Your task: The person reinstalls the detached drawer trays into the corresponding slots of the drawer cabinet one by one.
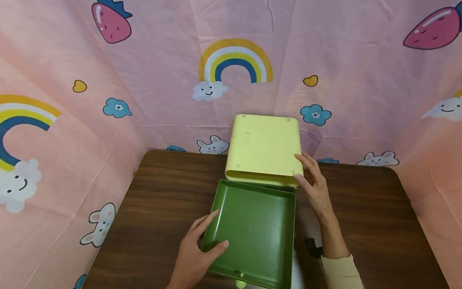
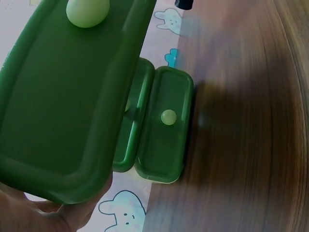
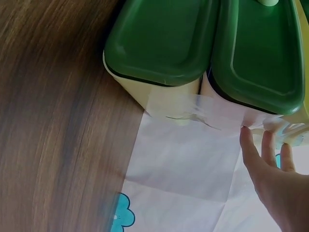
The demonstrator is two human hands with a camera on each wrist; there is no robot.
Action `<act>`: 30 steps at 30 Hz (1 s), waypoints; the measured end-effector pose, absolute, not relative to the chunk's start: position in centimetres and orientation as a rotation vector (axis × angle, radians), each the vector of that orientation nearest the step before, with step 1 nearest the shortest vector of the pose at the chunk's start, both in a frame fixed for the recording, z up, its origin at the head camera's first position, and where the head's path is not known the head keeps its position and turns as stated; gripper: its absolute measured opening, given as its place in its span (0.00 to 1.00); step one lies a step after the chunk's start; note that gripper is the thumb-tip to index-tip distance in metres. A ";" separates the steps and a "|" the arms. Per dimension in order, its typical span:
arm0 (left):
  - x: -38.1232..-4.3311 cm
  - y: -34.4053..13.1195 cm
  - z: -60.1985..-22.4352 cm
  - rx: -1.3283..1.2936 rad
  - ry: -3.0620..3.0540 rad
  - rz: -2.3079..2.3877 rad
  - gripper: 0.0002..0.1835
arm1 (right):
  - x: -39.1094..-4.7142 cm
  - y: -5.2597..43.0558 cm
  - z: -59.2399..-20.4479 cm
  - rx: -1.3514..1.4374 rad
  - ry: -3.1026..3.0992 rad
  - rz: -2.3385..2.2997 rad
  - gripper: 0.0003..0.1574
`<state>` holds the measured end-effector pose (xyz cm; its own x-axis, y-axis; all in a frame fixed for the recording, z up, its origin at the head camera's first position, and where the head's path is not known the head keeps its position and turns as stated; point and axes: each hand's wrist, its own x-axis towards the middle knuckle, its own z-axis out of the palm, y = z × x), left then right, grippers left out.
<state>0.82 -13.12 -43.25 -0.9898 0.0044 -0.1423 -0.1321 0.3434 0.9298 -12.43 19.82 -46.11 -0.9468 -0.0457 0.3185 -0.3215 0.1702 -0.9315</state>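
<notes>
A green drawer [image 1: 252, 228], pulled clear of its casing, is held at the left wall by my left hand [image 1: 193, 249], thumb inside. In the left wrist view, the drawer's front [image 2: 58, 96] with its pale knob [image 2: 88, 10] fills the near left, and the left hand [image 2: 63, 212] shows beneath it. My right hand [image 1: 315, 190] rests its fingertips on the right edge of the yellow casing [image 1: 265, 146], whose front is open. From the right wrist, the right hand [image 3: 270, 169] touches the side of the stacked units with extended fingers.
Two more green drawer fronts, one lower [image 2: 164, 130] and one above it [image 2: 130, 140], sit in the stack below. A small black curved object [image 1: 313, 248] lies on the brown wooden table [image 1: 375, 224] by the right forearm. Patterned pink cloth [image 1: 162, 80] hangs behind the table.
</notes>
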 end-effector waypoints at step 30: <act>0.0 -10.8 -41.8 -0.076 2.502 1.700 0.39 | -12.3 19.6 -45.5 0.297 -2.225 1.881 0.27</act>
